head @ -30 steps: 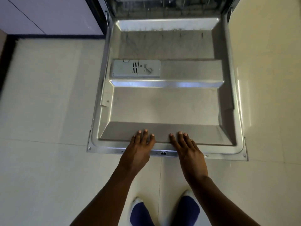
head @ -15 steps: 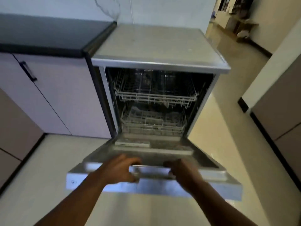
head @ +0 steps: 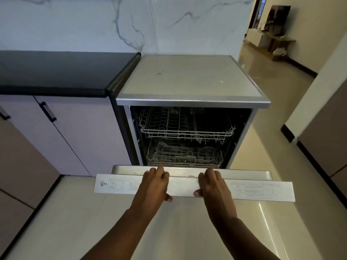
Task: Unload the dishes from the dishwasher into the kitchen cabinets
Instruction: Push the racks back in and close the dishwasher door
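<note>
Head view, item by item.

Dishwasher (head: 189, 87): freestanding, beside a black countertop (head: 56, 72). Its door (head: 253, 190) is partly raised, top edge toward you, label strip facing up.

Your left hand (head: 155, 182) and right hand (head: 212, 184): both grip that top edge, fingers curled over it, thumbs underneath.

Upper rack (head: 187, 128) and lower rack (head: 184, 156): both pushed in; no dishes are plainly visible, though the interior is dark.

Risk: if your grip slips, the door could drop open hard. Closing it now could shut in a dish hidden in the dark racks; check first.

Surroundings: pale glossy tile floor (head: 62, 212), marble-veined wall (head: 93, 25), lilac cabinet doors with a black handle (head: 48, 112) at left, a hallway (head: 272, 62) at right.
</note>
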A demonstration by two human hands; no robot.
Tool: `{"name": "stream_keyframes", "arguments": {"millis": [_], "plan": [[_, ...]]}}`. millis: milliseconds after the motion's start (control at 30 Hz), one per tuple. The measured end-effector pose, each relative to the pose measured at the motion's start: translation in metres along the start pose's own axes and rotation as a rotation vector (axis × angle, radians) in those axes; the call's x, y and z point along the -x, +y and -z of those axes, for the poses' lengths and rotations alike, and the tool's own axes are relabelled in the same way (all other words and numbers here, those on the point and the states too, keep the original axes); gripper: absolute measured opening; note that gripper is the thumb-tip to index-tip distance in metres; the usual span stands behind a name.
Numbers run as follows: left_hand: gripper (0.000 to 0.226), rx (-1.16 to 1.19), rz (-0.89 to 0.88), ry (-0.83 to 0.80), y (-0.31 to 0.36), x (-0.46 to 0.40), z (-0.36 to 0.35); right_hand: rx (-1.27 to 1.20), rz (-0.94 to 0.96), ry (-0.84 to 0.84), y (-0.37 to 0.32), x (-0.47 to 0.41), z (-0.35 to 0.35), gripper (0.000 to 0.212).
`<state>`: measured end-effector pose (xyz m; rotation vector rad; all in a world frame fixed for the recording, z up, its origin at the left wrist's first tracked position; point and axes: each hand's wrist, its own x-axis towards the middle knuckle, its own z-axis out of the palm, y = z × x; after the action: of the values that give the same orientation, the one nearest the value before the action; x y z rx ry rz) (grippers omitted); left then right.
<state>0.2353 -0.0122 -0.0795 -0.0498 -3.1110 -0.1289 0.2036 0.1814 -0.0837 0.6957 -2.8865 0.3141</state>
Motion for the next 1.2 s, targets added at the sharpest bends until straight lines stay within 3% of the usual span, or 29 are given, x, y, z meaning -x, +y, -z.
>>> {"name": "stream_keyframes", "arguments": {"millis": [67, 233, 467, 667, 833, 1200], "plan": [[0.054, -0.010, -0.009, -0.031, 0.001, -0.007, 0.001, -0.002, -0.003, -0.009, -0.003, -0.005, 0.004, 0.050], [0.062, -0.089, 0.009, -0.103, 0.006, -0.008, 0.006, 0.000, -0.083, -0.062, -0.010, -0.020, 0.015, 0.068], [0.059, -0.121, -0.012, -0.112, 0.006, -0.015, 0.011, -0.035, -0.107, -0.150, -0.008, -0.032, 0.014, 0.057], [0.042, -0.034, -0.006, 0.020, -0.003, -0.047, 0.034, -0.092, -0.074, -0.078, 0.004, -0.066, 0.028, 0.045], [0.036, -0.023, 0.014, -0.043, -0.009, -0.083, 0.051, -0.172, -0.162, -0.059, 0.005, -0.097, 0.036, 0.049], [0.046, 0.014, 0.047, -0.115, -0.024, -0.140, 0.074, -0.156, -0.194, -0.121, 0.018, -0.156, 0.052, 0.046]]}}
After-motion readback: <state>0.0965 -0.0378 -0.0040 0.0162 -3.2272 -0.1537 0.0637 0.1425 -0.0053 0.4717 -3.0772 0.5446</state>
